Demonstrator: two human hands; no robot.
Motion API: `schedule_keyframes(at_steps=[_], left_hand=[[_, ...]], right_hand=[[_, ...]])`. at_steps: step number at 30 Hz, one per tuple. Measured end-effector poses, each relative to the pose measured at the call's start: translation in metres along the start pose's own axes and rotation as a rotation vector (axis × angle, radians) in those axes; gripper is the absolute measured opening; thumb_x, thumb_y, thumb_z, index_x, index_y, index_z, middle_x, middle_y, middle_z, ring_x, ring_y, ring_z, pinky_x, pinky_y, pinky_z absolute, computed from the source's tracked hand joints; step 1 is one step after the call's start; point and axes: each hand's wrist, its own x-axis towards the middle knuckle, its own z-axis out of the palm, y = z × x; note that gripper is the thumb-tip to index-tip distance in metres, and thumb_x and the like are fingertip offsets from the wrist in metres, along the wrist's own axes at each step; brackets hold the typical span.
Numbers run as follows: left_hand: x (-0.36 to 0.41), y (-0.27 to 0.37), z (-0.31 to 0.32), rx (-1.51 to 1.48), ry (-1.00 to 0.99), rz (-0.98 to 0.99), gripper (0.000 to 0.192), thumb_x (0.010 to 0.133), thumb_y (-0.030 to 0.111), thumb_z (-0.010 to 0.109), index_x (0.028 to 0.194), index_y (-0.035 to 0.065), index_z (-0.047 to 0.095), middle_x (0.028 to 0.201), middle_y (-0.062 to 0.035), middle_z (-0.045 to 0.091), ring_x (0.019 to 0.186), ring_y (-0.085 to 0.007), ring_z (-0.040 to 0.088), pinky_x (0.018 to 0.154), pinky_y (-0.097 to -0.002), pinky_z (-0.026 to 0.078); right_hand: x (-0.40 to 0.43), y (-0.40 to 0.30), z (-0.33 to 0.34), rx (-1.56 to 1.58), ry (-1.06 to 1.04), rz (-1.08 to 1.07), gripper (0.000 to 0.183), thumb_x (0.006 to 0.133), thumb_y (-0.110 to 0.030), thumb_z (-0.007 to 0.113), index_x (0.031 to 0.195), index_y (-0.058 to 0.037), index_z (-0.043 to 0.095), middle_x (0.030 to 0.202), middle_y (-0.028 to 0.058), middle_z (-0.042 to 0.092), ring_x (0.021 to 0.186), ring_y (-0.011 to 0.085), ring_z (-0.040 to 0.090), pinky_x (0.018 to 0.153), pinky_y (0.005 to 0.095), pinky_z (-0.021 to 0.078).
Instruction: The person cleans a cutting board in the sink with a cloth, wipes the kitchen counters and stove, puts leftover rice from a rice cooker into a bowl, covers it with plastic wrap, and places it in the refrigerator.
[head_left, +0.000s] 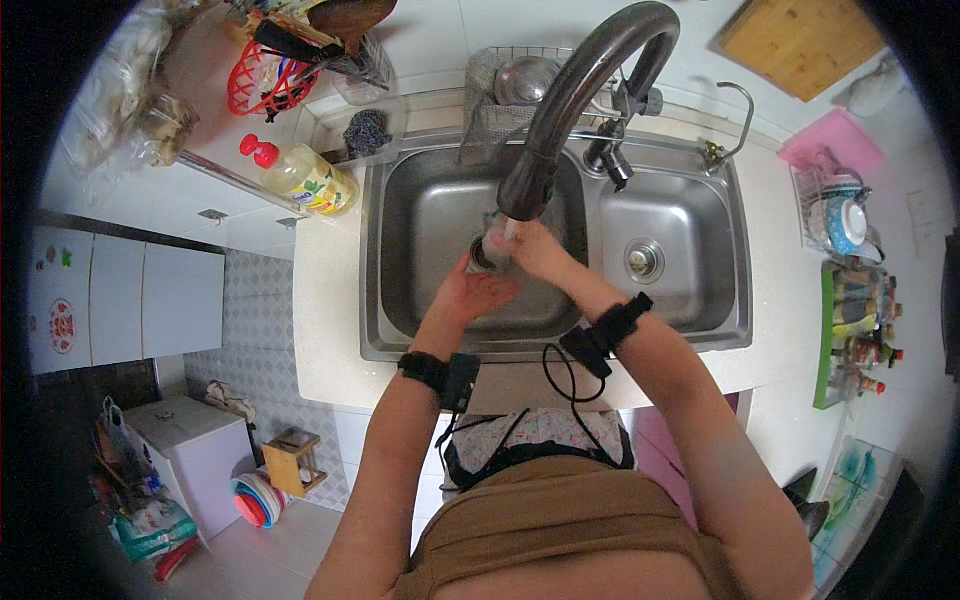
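Note:
Both my hands are over the left bowl of a stainless steel double sink (442, 202). Above them arches a dark metal faucet (536, 161), with water running from its spout. My right hand (536, 251) is under the stream, by a clear, blurred thing that may be a glass or only splashing water. Just left of it and lower, my left hand (476, 289) is held with its fingers spread, palm turned towards the stream. Whether either hand grips something cannot be made out. A dark drain opening shows between the hands. Each wrist wears a black strap with a small device.
A yellow dish soap bottle (319, 184) with a red cap stands left of the sink. Behind are a wire rack with a metal bowl (525, 81) and a dark scouring pad (367, 133). A small tap (739, 135), stacked bowls (847, 217) and a green tray of bottles (829, 337) are right.

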Motion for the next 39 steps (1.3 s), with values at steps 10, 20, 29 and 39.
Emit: schedule_keyframes(at_steps=[10,20,29,39], left_hand=[[-0.047,-0.023,0.036,0.992,-0.325,0.768,0.032,0.092,0.026,0.044,0.118,0.008,0.051,0.111,-0.0125,0.056,0.102,-0.0232,0.055,0.081,-0.0377,0.049],[-0.008,0.0,0.046,0.48,-0.437,-0.072,0.037,0.085,0.032,0.058,0.113,0.0099,0.052,0.099,-0.0084,0.062,0.079,-0.0204,0.062,0.061,-0.0294,0.052],[-0.025,0.003,0.054,0.182,-0.264,0.121,0.03,0.083,0.013,0.057,0.11,0.0069,0.047,0.104,-0.0123,0.054,0.098,-0.0261,0.055,0.084,-0.0466,0.047],[-0.029,-0.013,0.058,-0.326,-0.507,-0.229,0.036,0.082,0.013,0.056,0.111,-0.0033,0.044,0.1,-0.0139,0.054,0.091,-0.0239,0.055,0.076,-0.0334,0.05]], right_hand=[[-0.043,-0.038,-0.038,0.538,-0.118,0.406,0.034,0.087,-0.033,0.054,0.1,-0.0029,0.061,0.088,0.0096,0.062,0.079,0.0179,0.054,0.073,0.0312,0.043],[-0.001,0.063,-0.03,0.34,0.219,0.591,0.044,0.083,-0.038,0.058,0.102,0.002,0.057,0.089,0.0112,0.061,0.073,0.0202,0.055,0.071,0.032,0.0446],[-0.012,0.049,-0.106,0.412,0.752,0.468,0.016,0.088,-0.018,0.052,0.092,-0.0018,0.053,0.078,0.0055,0.055,0.07,0.0163,0.053,0.065,0.0294,0.0434],[-0.031,0.016,-0.021,1.121,0.755,0.528,0.032,0.086,-0.033,0.056,0.108,-0.0127,0.045,0.102,0.0037,0.051,0.087,0.017,0.054,0.076,0.0327,0.0466]])
